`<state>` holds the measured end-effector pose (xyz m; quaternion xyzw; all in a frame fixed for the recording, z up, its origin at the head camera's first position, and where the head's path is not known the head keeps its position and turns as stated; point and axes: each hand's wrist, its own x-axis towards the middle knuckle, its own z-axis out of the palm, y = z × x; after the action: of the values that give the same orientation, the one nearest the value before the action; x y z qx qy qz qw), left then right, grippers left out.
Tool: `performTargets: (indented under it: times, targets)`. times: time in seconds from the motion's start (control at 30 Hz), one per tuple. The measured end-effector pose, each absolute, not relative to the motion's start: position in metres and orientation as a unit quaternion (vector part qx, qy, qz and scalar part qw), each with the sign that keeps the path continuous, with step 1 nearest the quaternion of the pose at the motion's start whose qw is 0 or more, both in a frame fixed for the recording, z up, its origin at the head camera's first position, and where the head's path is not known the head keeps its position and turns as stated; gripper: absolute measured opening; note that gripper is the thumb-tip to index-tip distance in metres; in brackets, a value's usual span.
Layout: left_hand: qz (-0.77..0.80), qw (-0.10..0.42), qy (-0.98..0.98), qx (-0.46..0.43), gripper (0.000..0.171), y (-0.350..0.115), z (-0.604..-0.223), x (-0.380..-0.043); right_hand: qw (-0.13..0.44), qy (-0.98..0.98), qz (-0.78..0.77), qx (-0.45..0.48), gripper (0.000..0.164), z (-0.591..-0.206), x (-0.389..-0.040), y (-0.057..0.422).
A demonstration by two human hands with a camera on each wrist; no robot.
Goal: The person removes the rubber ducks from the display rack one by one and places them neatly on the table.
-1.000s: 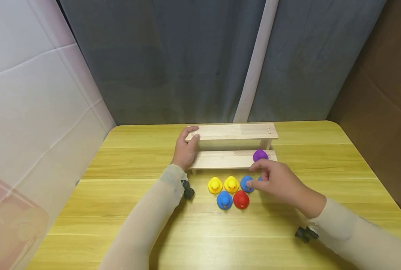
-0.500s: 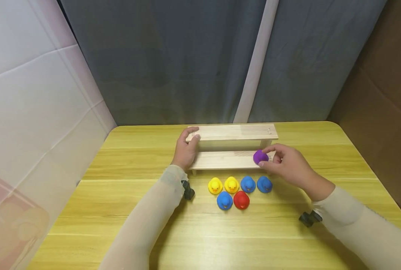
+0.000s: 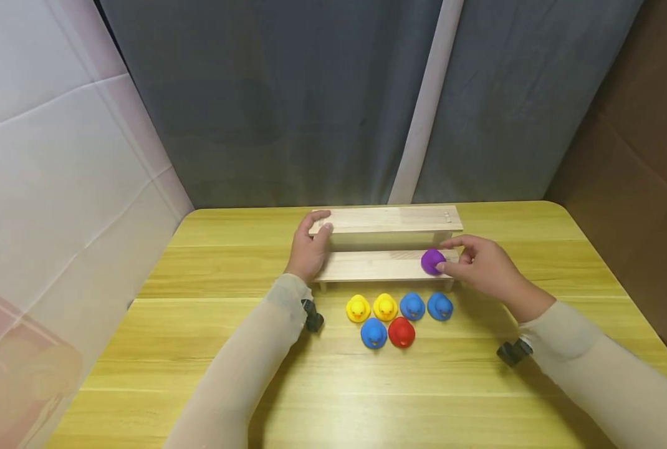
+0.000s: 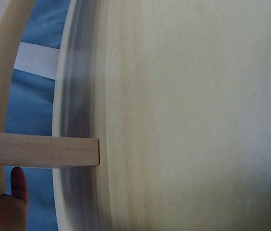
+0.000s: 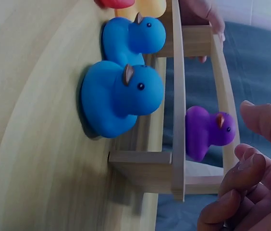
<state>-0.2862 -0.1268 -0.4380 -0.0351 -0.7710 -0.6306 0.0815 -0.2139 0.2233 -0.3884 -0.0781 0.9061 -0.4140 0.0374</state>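
A two-tier wooden shelf [image 3: 375, 267] stands near the back of the table. My left hand [image 3: 308, 246] grips the left end of its upper board, thumb at the front edge. In the left wrist view, the thumb [image 4: 19, 185] shows beside a wooden leg. A purple rubber duck [image 5: 205, 132] sits upright at the right end of the lower board. Around its right side is my right hand [image 3: 482, 265], thumb and index finger spread; the right wrist view shows a gap between them and the duck. The other right-hand fingers [image 5: 243, 180] are loosely bent.
In front of the shelf, two yellow ducks [image 3: 358, 308] and two blue ducks [image 3: 440, 307] form a row. Nearer stand another blue duck [image 3: 374, 333] and a red duck [image 3: 401, 332]. A grey curtain [image 3: 288, 112] hangs behind the table.
My right hand moved back and right from over the blue ducks to the purple duck, then its fingers parted from it slightly. The purple duck barely shifted; my left hand stayed put.
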Motion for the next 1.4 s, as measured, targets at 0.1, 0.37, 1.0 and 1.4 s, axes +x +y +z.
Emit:
performTargets:
  times: [0.1, 0.37, 1.0, 1.4]
  targets:
    - [-0.633, 0.079, -0.770, -0.034, 0.034, -0.127, -0.437, -0.286, 0.045, 0.905, -0.416, -0.078, 0.051, -0.392, -0.218, 0.226]
    - [-0.627, 0.085, -0.773, -0.035, 0.033, -0.126, -0.437, -0.286, 0.069, 0.904, -0.414, -0.083, 0.050, -0.398, -0.223, 0.227]
    - [-0.635, 0.081, -0.768, -0.033, 0.034, -0.125, -0.439, -0.287, 0.077, 0.906, -0.405, -0.092, 0.049, -0.399, -0.223, 0.221]
    - [-0.626, 0.079, -0.775, -0.035, 0.033, -0.127, -0.441, -0.287, 0.063, 0.910, -0.397, -0.101, 0.048, -0.391, -0.216, 0.220]
